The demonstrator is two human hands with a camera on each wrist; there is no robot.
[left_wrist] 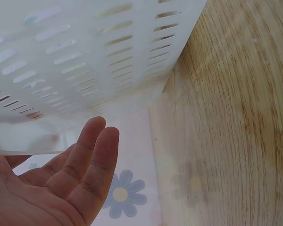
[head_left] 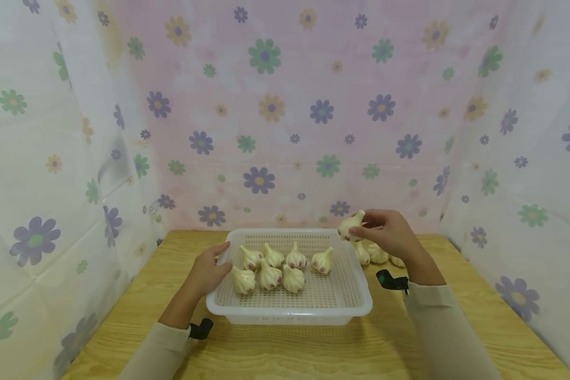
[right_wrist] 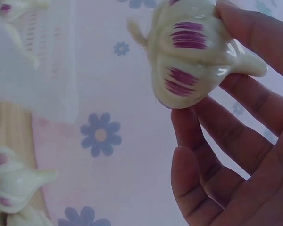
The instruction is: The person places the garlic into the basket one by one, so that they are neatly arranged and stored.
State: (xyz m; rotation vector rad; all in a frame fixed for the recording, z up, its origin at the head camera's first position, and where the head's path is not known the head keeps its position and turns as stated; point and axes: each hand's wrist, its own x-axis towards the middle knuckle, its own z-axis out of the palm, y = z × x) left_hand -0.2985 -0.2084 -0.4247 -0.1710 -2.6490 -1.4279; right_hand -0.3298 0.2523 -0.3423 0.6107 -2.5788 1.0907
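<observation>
A white plastic basket (head_left: 290, 311) with slotted walls holds several garlic bulbs (head_left: 271, 274), mostly grouped toward its left and middle. My left hand (head_left: 210, 269) grips the basket's left rim; in the left wrist view, some fingers (left_wrist: 101, 155) extend below the rim beside the outer wall, while the thumb is out of sight there. Above the basket's back right corner, my right hand (head_left: 389, 235) pinches one garlic bulb (head_left: 350, 227) between thumb and fingers. Purple streaks mark this held bulb (right_wrist: 188, 56) in the right wrist view, and its stem points toward the palm.
More garlic bulbs (head_left: 377, 254) lie on the wooden table (head_left: 285, 351) just right of the basket, partly hidden by the right hand. Flower-printed cloth (head_left: 294, 132) hangs behind the table and along both sides.
</observation>
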